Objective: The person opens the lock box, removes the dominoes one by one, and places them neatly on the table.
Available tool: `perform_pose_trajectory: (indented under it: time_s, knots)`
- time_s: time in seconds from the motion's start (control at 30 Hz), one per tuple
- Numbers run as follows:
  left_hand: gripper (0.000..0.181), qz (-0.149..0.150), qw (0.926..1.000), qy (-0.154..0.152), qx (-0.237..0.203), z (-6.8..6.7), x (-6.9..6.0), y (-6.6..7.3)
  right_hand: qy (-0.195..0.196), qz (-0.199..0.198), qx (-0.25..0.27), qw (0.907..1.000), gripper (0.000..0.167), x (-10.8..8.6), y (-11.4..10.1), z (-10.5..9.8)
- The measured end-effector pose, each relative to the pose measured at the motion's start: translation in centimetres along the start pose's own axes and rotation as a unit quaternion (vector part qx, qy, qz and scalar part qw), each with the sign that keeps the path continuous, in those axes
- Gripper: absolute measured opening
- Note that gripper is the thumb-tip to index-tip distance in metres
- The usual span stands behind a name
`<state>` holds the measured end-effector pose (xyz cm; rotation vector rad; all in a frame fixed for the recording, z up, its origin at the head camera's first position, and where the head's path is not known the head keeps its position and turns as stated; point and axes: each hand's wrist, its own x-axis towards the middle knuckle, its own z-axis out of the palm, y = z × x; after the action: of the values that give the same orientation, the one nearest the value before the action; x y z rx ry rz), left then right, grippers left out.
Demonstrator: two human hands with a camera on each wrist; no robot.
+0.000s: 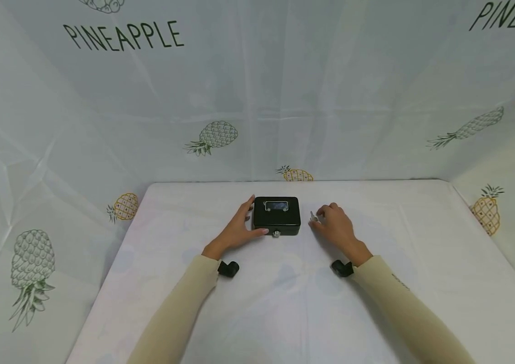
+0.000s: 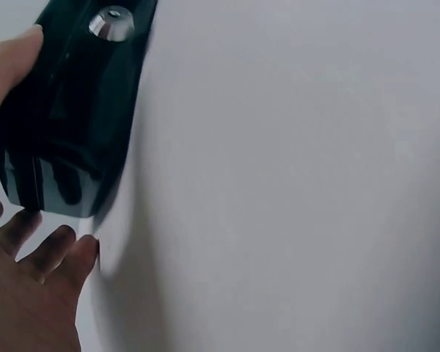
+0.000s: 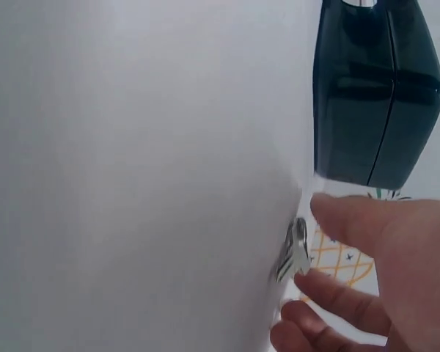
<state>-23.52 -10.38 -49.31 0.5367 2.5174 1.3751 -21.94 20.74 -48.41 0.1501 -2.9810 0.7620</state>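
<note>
A black metal box with a folded handle on its lid and a silver lock in front rests on the table. My left hand spans its left side; the thumb touches the front face, and the other fingers are spread by the side. Small silver keys lie on the table right of the box. Around them is my right hand, thumb and index finger parted. In the right wrist view the index fingertip meets the keys, with the thumb tip apart from them.
A white cloth covers the table, whose back edge runs just beyond the box. Behind and beside it hang pale sheets printed with pineapples. Each wrist wears a small black camera.
</note>
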Motion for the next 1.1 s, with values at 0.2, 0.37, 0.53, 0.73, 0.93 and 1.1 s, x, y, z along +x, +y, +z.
perform_pose_trajectory:
  time_s: [0.2, 0.37, 0.53, 0.73, 0.93, 1.1]
  knots:
    - [0.112, 0.005, 0.9982, 0.009, -0.06, 0.4, 0.0, -0.1, 0.008, 0.034, 0.006, 0.9994, 0.035, 0.3, -0.4, 0.4]
    - [0.114, -0.002, 0.9964, 0.01, -0.084, 0.5, 0.0, -0.2, 0.013, 0.054, 0.011, 0.9984, 0.033, 0.5, -0.7, 0.6]
    - [0.114, -0.004, 0.9939, 0.01, -0.11, 0.5, 0.2, -0.4, 0.02, 0.059, 0.019, 0.9979, 0.029, 0.7, -0.8, 0.7]
    - [0.114, -0.013, 0.9921, 0.003, -0.125, 0.4, 0.4, -0.8, 0.013, 0.067, 0.033, 0.9971, 0.024, 0.7, -0.9, 0.6]
    - [0.113, -0.029, 0.9871, -0.015, -0.157, 0.2, 0.6, -1.0, -0.003, 0.08, 0.045, 0.9957, 0.022, 1.0, -1.2, 0.3]
    - [0.11, -0.034, 0.9845, -0.02, -0.171, 0.0, 0.7, -0.8, -0.014, 0.091, 0.048, 0.9946, 0.021, 1.1, -1.4, 0.2]
